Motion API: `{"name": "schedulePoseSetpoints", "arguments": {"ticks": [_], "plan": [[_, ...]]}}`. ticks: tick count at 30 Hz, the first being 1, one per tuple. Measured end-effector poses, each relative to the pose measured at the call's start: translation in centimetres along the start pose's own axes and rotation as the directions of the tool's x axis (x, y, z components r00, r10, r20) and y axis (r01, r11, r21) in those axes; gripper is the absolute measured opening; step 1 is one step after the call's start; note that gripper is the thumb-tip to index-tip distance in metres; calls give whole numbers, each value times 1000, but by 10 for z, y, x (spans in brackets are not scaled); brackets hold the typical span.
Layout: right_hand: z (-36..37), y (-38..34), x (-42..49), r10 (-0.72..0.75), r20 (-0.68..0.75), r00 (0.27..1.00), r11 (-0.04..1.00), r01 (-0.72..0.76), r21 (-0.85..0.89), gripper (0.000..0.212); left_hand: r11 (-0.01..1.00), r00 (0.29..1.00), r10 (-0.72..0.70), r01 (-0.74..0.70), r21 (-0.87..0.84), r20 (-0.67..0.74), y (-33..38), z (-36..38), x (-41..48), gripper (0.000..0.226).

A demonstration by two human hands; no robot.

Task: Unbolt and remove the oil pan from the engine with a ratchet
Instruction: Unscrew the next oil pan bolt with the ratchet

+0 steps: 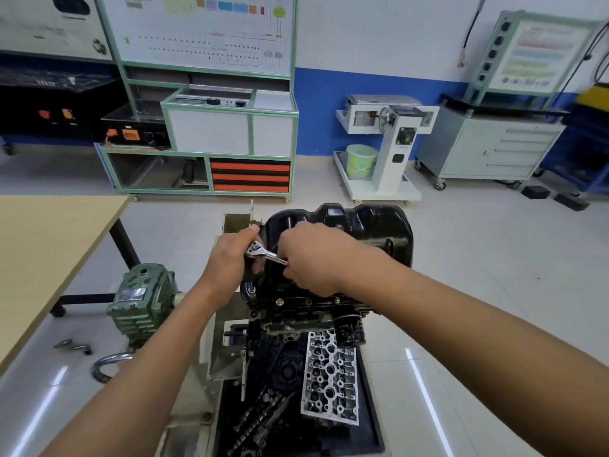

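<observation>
The black oil pan [372,225] sits on top of the upturned engine block [296,308] on a stand. A chrome ratchet [262,252] lies against the pan's left flange, head up. My left hand [230,258] curls around the ratchet head, thumb on top. My right hand [313,255] grips the ratchet's handle, which is hidden inside the fist except for a red tip. The bolt under the ratchet is hidden. Flange bolts [280,301] show along the pan's near edge.
A tray [372,423] below the engine holds a cylinder head [329,374] and camshafts [260,420]. A green gearbox [141,301] stands at left, beside a wooden table [49,252]. Loose metal parts [74,346] lie on the floor. Cabinets and carts line the back wall.
</observation>
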State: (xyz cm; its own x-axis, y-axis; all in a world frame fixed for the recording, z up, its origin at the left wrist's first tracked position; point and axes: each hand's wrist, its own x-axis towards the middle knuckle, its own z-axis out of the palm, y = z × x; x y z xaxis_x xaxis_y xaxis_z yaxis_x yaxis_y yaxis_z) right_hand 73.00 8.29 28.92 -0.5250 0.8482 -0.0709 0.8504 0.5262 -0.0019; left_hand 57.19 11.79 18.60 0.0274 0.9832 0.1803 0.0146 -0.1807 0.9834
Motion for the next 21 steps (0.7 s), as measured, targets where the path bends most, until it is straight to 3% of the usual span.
{"name": "schedulePoseSetpoints", "arguments": {"ticks": [2,7,12,17,21], "plan": [[-3,8,6,-4,-35,999,997,2,-79,7,1000,1000,15,-16,25,23,-1,0,-2,55],[-3,16,21,-9,-107,994,983,-10,-182,26,996,981,45,-60,73,188,-1,1,-5,62],[6,15,35,-185,-86,979,979,177,-98,25,998,943,19,-37,49,331,0,11,-9,61],[14,23,36,-142,-83,986,989,140,-38,55,999,976,17,-27,41,218,-1,12,-7,59],[13,24,30,-45,-112,993,982,24,-187,41,998,998,-13,9,58,54,-3,15,-1,63]]}}
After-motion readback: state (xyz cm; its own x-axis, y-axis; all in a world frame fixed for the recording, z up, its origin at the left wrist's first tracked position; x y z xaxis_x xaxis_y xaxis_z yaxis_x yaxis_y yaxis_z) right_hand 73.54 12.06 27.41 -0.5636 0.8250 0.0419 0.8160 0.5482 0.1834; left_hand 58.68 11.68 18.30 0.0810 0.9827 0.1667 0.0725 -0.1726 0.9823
